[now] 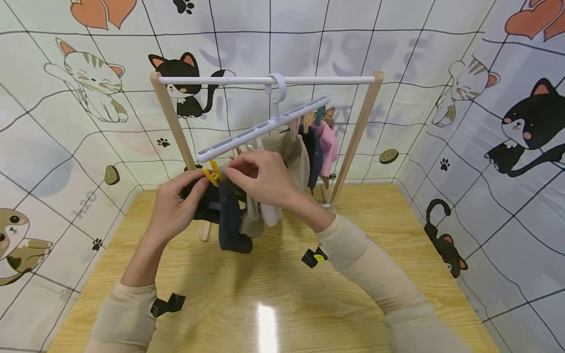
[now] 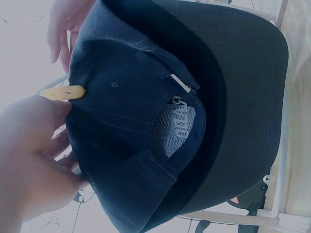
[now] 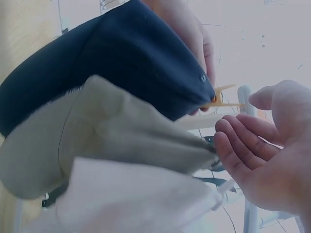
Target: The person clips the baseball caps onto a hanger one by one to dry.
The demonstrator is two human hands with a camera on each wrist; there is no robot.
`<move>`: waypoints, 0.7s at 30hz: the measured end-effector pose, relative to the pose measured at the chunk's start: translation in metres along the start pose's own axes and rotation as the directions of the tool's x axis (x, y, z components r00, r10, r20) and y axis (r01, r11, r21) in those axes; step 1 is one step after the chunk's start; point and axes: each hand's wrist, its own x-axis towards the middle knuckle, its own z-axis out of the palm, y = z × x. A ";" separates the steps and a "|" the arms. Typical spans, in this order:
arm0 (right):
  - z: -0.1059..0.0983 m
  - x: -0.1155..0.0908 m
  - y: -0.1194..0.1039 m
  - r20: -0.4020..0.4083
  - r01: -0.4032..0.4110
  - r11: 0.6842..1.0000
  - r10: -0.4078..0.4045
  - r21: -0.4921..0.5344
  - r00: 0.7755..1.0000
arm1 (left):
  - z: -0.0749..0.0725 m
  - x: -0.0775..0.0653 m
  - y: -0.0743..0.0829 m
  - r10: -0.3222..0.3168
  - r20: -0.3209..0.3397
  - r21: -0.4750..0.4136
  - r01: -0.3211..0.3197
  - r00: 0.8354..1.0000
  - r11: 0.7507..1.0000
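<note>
A dark navy cap [image 2: 116,102] hangs at the left end of a white hanger bar [image 1: 265,130], with a yellow clothespin [image 1: 213,172] on its top edge. My left hand [image 1: 176,203] pinches the cap beside the clothespin, thumb on the near side in the left wrist view and fingers behind the fabric. In the right wrist view my right hand [image 3: 272,145] stands apart from the clothespin, fingers loosely bent and nothing between them. Next to the navy cap hang a beige cap [image 3: 121,131] and a pale pink one [image 3: 131,199].
The hanger hooks over a white rod [image 1: 212,80] of a wooden-legged rack [image 1: 357,137]. More caps, including a pink one [image 1: 326,144], hang by clothespins [image 1: 307,121] on its far side. Below lies a wood-grain table [image 1: 212,304], backed by a cat-print cloth [image 1: 247,54].
</note>
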 end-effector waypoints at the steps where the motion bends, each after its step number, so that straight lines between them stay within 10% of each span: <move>1: -0.003 -0.002 0.001 0.001 -0.001 1.000 0.001 -0.013 1.000 | 0.000 0.000 0.000 -0.001 -0.006 0.000 0.001 1.000 1.000; 21: -0.061 -0.009 0.023 -0.122 0.052 0.988 -0.070 -0.146 0.990 | 0.002 -0.007 -0.008 -0.003 -0.087 0.013 0.005 0.996 1.000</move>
